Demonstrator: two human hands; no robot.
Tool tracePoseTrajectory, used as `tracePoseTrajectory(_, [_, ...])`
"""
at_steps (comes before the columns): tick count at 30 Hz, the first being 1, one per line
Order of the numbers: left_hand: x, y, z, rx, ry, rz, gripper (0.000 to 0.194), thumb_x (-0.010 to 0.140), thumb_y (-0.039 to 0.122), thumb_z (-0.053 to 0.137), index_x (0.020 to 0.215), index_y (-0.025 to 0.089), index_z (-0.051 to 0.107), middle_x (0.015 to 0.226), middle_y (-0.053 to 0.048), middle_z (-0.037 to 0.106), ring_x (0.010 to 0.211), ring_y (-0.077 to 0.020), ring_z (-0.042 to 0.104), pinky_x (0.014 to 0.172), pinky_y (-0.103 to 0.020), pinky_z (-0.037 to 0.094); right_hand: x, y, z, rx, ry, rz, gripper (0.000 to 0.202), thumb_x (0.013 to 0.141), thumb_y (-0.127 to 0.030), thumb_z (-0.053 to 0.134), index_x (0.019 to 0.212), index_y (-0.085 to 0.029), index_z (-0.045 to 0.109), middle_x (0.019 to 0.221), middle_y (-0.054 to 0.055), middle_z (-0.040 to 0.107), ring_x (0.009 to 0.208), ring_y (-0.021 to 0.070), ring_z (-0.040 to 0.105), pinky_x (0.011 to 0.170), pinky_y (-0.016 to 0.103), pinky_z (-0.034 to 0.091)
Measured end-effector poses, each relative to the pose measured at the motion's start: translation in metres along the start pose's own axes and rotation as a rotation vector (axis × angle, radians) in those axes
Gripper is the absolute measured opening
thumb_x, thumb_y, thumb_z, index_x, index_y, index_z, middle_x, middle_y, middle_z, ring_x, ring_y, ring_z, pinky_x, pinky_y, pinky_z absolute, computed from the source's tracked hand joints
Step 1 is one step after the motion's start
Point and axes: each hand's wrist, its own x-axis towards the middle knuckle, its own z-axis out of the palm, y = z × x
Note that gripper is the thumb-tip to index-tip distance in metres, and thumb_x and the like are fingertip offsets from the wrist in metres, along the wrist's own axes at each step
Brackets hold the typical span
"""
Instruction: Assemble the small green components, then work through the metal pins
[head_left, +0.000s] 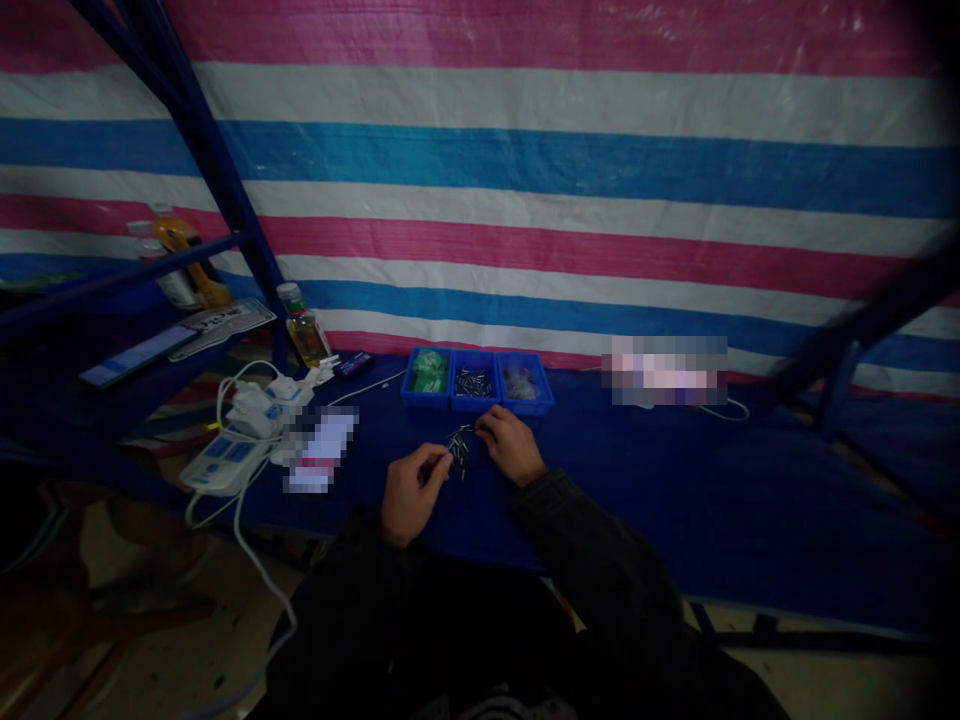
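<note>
A small heap of thin dark metal pins (458,450) lies on the blue table cover (675,490) just in front of me. My left hand (409,492) sits to the left of the heap, thumb and forefinger pinched together at its edge, apparently on a pin. My right hand (511,443) rests knuckles-up on the right side of the heap, fingertips touching it. Behind the heap stand three joined blue bins (478,382): green pieces in the left one, dark pins in the middle one, pale pieces in the right one.
A white power strip with cables (240,440) lies at the left. A small bottle of yellow liquid (304,327) stands by a blue shelf post (217,160). A phone (135,357) and bottles rest on the left shelf. A striped tarp (570,180) forms the back wall.
</note>
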Motion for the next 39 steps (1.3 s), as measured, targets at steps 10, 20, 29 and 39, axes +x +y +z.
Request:
tracePoseTrajectory(10, [0.0, -0.002, 0.0, 0.005, -0.011, 0.012, 0.018, 0.096, 0.034, 0.06, 0.092, 0.019, 0.069, 0.072, 0.0, 0.071, 0.062, -0.0129, 0.065, 0.059, -0.021, 0.046, 0.0, -0.001, -0.002, 0.0, 0.029, 0.014, 0.016, 0.091, -0.009, 0.06, 0.084, -0.022, 0.064, 0.092, 0.005, 0.065, 0.093, 0.0199, 0.061, 0.08, 0.028, 0.046])
tracePoseTrajectory(20, [0.001, -0.001, -0.001, -0.038, -0.006, 0.016, 0.024, 0.096, 0.032, 0.06, 0.114, 0.02, 0.07, 0.09, -0.004, 0.074, 0.07, -0.0141, 0.066, 0.058, -0.022, 0.046, -0.031, -0.019, -0.021, 0.169, 0.201, 0.035, 0.014, 0.096, -0.014, 0.054, 0.093, -0.021, 0.064, 0.093, 0.005, 0.071, 0.088, 0.0207, 0.066, 0.082, 0.031, 0.05])
tracePoseTrajectory(29, [0.0, -0.004, 0.003, -0.036, -0.134, 0.087, 0.018, 0.095, 0.03, 0.061, 0.097, 0.02, 0.076, 0.091, -0.004, 0.076, 0.074, -0.0163, 0.067, 0.064, -0.024, 0.048, -0.067, -0.061, -0.02, 0.413, 0.287, -0.074, 0.015, 0.1, -0.02, 0.053, 0.098, -0.024, 0.067, 0.096, 0.007, 0.07, 0.092, 0.0219, 0.066, 0.085, 0.037, 0.055])
tracePoseTrajectory(39, [0.0, -0.003, 0.002, -0.014, -0.189, 0.074, 0.018, 0.095, 0.031, 0.061, 0.09, 0.019, 0.074, 0.083, -0.003, 0.075, 0.073, -0.0163, 0.066, 0.065, -0.024, 0.047, -0.065, -0.063, -0.02, 0.41, 0.241, -0.091, 0.017, 0.098, -0.02, 0.053, 0.099, -0.024, 0.07, 0.098, 0.007, 0.07, 0.092, 0.021, 0.068, 0.085, 0.036, 0.056])
